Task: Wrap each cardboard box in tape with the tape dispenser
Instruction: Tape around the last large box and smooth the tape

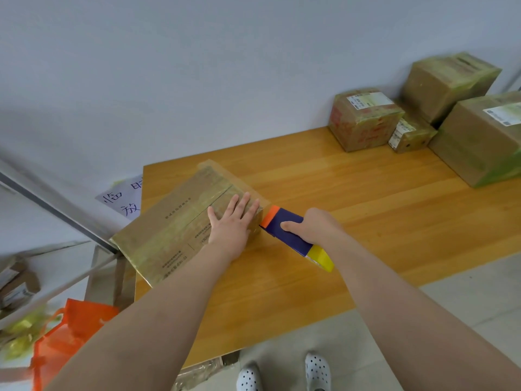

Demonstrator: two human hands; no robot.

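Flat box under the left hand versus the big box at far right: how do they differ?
The flat box lies low; the big box stands taller. The left hand presses on the flat box; no hand touches the big box. Only the big box shows a white label. Both are taped brown cardboard.

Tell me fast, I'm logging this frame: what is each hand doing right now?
Left hand: open, fingers flat on the cardboard box.
Right hand: closed around the tape dispenser.
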